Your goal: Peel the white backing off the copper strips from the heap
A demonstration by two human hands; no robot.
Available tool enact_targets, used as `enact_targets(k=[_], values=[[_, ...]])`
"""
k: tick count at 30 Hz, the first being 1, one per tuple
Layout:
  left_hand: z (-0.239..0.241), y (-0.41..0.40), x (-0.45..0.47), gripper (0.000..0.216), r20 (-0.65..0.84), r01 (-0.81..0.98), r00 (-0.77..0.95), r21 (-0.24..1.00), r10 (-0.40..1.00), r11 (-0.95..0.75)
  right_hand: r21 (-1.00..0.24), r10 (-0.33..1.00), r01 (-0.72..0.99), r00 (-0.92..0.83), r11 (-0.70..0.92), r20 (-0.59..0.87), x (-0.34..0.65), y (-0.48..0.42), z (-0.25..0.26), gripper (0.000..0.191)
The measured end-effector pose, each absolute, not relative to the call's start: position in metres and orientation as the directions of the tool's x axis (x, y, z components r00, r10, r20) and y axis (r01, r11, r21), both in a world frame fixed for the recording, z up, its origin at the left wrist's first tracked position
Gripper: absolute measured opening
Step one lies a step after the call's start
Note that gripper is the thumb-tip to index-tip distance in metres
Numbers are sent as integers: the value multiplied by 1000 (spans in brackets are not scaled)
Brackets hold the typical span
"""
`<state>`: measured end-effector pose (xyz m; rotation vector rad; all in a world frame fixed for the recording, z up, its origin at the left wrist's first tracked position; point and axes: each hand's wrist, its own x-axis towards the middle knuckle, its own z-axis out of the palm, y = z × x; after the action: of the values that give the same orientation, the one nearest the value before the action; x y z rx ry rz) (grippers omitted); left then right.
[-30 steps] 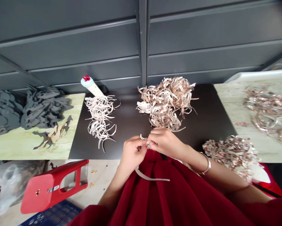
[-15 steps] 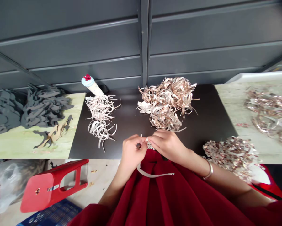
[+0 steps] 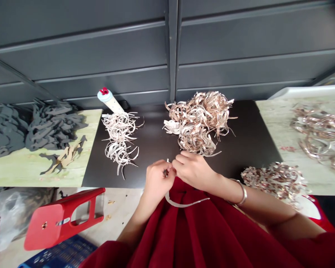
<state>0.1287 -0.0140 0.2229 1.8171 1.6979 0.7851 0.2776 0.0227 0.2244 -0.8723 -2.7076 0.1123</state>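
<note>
We have both hands meeting just off the near edge of the black board point(image 3: 156, 136), over the red garment point(image 3: 181, 234). Left hand point(image 3: 160, 178): fingers curled, thumb and index pinched together on a pale strip point(image 3: 184, 205), whose long tail curves out below over the garment. Right hand point(image 3: 193, 169): fingers bent inward, tips up against the left ones; we can't tell what they grip. To do this fiddly fingertip work well, we'd want a firm left pinch, small right-hand moves, and the loose tail free of the garment folds.

Hard to make out: the contact point sits behind knuckles, the right thumb is mostly hidden, and a tiny pale bit above the left index is too small to identify.
</note>
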Motion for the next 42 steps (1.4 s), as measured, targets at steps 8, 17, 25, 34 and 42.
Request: enact_targets(k=[8, 17, 25, 34, 42], values=[[226, -14, 123, 21, 25, 584, 115, 807, 993, -87, -611, 721, 424, -572, 668, 392, 282, 35, 210, 19], [226, -15, 107, 20, 69, 627, 76, 772, 995, -101, -880, 850, 236, -448, 412, 277, 297, 36, 203, 9], [230, -11, 107, 20, 67, 584, 159, 798, 985, -149, -849, 819, 222, -460, 479, 342, 283, 26, 202, 15], [222, -9, 99, 11, 32, 525, 82, 848, 996, -70, -958, 832, 58, -512, 281, 214, 278, 26, 213, 12], [236, -22, 102, 20, 84, 424, 329, 877, 941, -226, -877, 742, 71, -568, 475, 356, 282, 15, 232, 17]])
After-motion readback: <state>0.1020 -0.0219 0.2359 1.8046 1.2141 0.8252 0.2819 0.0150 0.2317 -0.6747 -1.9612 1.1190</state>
